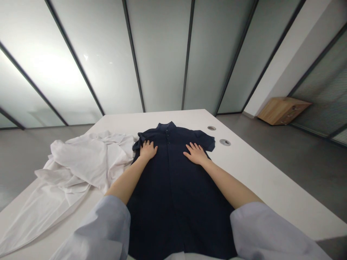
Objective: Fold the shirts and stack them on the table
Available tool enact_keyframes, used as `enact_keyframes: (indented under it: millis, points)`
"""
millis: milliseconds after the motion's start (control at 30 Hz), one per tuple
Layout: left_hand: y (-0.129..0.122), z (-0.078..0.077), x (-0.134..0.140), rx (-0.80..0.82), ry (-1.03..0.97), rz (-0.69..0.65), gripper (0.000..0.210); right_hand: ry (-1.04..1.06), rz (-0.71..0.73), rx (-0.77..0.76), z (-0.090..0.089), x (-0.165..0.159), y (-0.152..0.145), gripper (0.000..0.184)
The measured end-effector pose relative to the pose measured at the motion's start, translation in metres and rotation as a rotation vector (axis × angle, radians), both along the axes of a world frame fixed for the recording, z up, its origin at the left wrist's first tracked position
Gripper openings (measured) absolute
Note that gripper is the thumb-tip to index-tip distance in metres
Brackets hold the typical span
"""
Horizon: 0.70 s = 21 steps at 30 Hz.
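A dark navy short-sleeved shirt [170,180] lies spread on the white table, its collar at the far end and its button placket running down the middle. My left hand [148,150] rests on the upper left of the shirt near the sleeve, fingers spread. On the right side of the chest, my right hand [196,154] lies flat with its fingers apart. Neither hand grips the cloth. The shirt's left sleeve looks bunched, while the right one is laid out flat. The near hem is partly hidden by my body.
A heap of crumpled white cloth [84,159] lies left of the shirt, part of it hanging toward the table's left edge. The white table [260,180] has two round cable grommets [225,142] at right. Frosted glass panels stand behind; a wooden cabinet [282,110] sits at far right.
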<state>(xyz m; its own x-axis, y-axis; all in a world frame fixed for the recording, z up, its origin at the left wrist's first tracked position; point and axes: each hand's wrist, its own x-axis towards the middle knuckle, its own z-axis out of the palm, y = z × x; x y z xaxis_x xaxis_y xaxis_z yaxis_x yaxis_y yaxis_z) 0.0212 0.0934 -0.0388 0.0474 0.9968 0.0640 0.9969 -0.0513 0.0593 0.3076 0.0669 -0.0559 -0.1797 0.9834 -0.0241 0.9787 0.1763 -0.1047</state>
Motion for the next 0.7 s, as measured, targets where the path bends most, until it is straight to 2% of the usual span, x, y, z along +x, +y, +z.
enact_keyframes:
  millis: [100, 233, 367, 567, 700]
  points:
    - [-0.016, -0.002, 0.024, 0.055, -0.005, -0.12, 0.05, 0.014, 0.011, 0.025, 0.0, -0.002, -0.001, 0.069]
    - [-0.028, -0.01, 0.043, -0.035, -0.064, -0.197, 0.059, 0.05, 0.006, 0.101, -0.001, 0.002, -0.004, 0.058]
    - [-0.028, -0.011, 0.033, -0.048, -0.091, -0.199, 0.061, 0.076, 0.004, 0.154, 0.0, 0.005, -0.006, 0.051]
    - [-0.024, -0.01, 0.015, -0.055, -0.085, -0.067, 0.066, 0.031, 0.001, 0.076, -0.002, 0.004, -0.002, 0.063]
    - [-0.022, -0.012, 0.015, -0.06, -0.074, -0.058, 0.068, 0.016, 0.001, 0.043, -0.003, 0.005, 0.002, 0.066]
